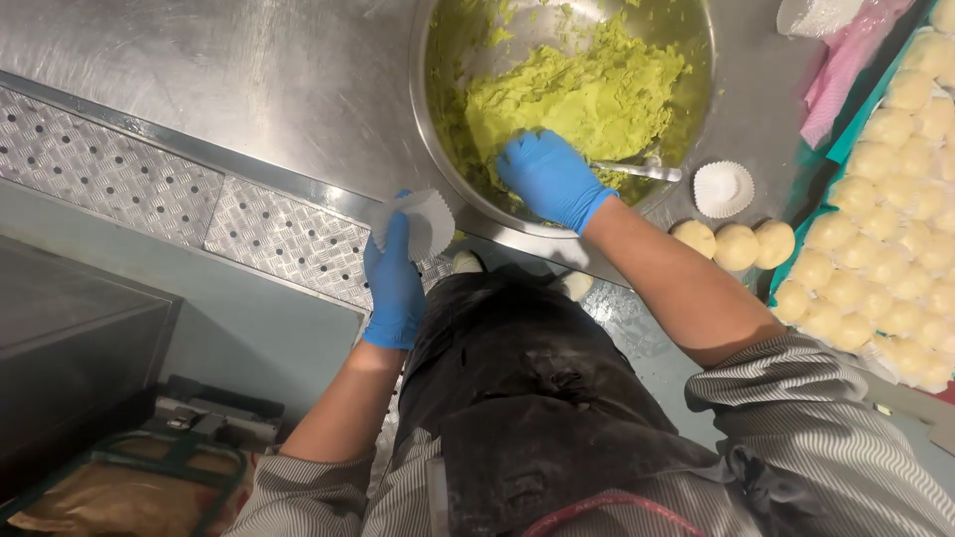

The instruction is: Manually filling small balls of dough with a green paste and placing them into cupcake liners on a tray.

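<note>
My left hand (395, 283), in a blue glove, sits left of the frame's centre and grips a white pleated paper cup (423, 221) by its side, holding it up just below the rim of the bowl (430, 149). My right hand (550, 179), gloved the same, is inside that steel bowl at the top centre, closed around the handle of a metal spoon (642, 171) whose shaft pokes out to the right; I cannot see the spoon's working end. The hand rests against the green paste (587, 94), which is heaped in the middle of the bowl and smeared up its walls.

The bowl stands on the steel tabletop (249, 70). To its right, an empty white cup (723, 188) sits on the tabletop, and just below it three pale dough balls (735, 245) lie in a row, touching one another. Along the right edge of the frame a green tray (841, 149) is packed with many more pale balls (895, 199). At the upper right there is a pink plastic bag (846, 60). Below the tabletop runs a strip of studded metal plate (109, 169), and my dark apron (527, 398) fills the lower centre.
</note>
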